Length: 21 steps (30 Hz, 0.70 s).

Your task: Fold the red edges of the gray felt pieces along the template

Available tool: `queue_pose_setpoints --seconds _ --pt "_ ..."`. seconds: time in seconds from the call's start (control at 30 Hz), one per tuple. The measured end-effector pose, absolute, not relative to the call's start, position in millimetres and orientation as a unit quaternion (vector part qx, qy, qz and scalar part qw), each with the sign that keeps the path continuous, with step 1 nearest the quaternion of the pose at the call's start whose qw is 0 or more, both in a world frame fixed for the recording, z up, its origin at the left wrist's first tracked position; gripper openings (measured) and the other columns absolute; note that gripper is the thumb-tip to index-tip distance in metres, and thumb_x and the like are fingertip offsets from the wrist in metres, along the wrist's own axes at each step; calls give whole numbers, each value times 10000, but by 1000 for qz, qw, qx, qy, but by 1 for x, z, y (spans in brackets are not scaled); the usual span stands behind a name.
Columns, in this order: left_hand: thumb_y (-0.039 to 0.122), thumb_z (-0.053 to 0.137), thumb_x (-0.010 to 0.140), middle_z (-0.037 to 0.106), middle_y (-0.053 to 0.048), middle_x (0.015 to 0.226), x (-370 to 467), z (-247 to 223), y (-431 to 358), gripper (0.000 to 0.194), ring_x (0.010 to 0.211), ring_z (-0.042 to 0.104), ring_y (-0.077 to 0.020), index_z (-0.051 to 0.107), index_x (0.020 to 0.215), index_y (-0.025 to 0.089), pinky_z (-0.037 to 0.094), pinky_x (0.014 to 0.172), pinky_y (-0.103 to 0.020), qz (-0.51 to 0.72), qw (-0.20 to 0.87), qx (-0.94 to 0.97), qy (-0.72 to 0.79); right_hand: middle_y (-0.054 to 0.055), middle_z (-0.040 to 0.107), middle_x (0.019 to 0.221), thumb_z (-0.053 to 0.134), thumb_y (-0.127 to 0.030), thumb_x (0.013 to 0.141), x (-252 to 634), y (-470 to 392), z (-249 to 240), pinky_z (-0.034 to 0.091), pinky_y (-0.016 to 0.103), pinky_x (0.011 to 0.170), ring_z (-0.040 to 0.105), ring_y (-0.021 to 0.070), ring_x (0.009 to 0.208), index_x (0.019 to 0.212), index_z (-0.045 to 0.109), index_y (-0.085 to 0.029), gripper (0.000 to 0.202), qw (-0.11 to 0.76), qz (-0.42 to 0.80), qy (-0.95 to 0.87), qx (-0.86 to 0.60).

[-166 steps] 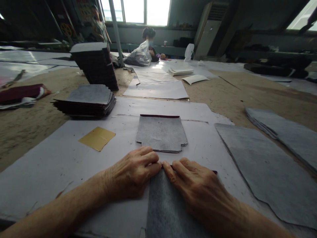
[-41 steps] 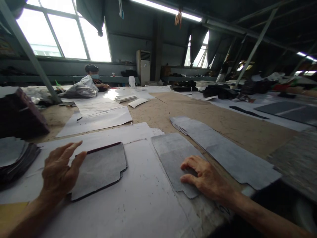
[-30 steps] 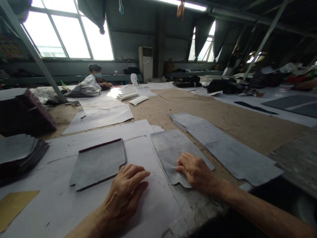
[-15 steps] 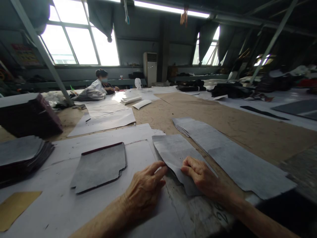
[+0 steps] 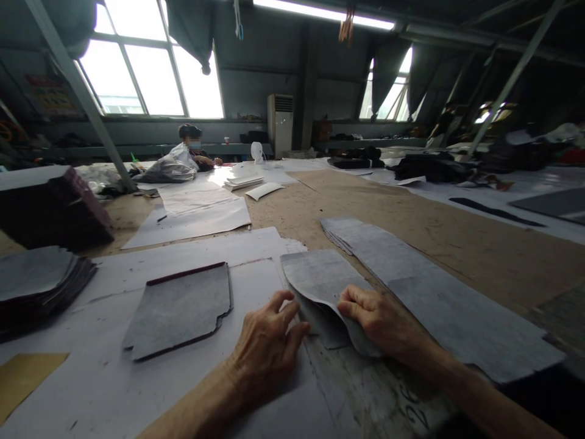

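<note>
right hand (image 5: 381, 320) fingers pinched on the lifted edge of the top grey sheet (image 5: 320, 280). left hand (image 5: 267, 341) fingers loosely spread, tips at that sheet's left edge, gripping nothing, on the bench (image 5: 448, 244).

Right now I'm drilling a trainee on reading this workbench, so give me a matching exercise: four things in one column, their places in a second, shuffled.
Things:
1. folded grey piece
2. yellow card
3. top grey sheet
4. long grey sheets

Places:
A. far left edge of the white paper
B. lifted between both hands
C. right of the hands, on brown board
D. left of the left hand, lying flat

Pairs: 1-D, 2-A, 3-B, 4-C
</note>
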<state>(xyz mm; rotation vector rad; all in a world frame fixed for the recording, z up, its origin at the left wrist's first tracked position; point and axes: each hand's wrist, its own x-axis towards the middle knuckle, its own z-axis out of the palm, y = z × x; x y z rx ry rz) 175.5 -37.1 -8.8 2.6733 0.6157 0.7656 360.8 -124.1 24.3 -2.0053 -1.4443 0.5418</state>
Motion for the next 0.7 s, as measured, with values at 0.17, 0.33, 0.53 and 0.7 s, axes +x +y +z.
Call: queue_pose_setpoints --seconds 0.17,0.33,0.53,0.7 --pt "198 392 880 526 -100 1141 167 -8 -43 293 829 583 -159 421 1171 177 474 675 -261 302 106 947 31 -15 473 584 444 -304 763 360 -120 20 324 240 519 417 124 547 627 450 -185 181 299 207 -555 -748" --pt "250 366 888 564 -76 986 171 -5 -45 254 791 567 -175 438 1116 166 466 639 -274 218 134 966 24 -19 482 595 468 -262 758 362 -117 20 321 232 528 427 119 569 645 484 -176 143 292 221 -554 -747" --pt "291 379 881 518 -78 1064 178 -7 -45 194 826 568 -184 515 976 193 491 708 -322 222 112 951 183 -37 424 558 481 -275 759 366 -115 23 288 209 469 370 95 511 645 475 -171 155 290 247 -548 -744" --pt "310 410 858 486 -103 1095 182 -8 -44 225 861 554 -231 507 1021 190 499 706 -389 225 99 930 273 -34 452 545 497 -298 752 372 -109 23 299 195 450 385 88 493 647 493 -172 164 305 256 -541 -741"
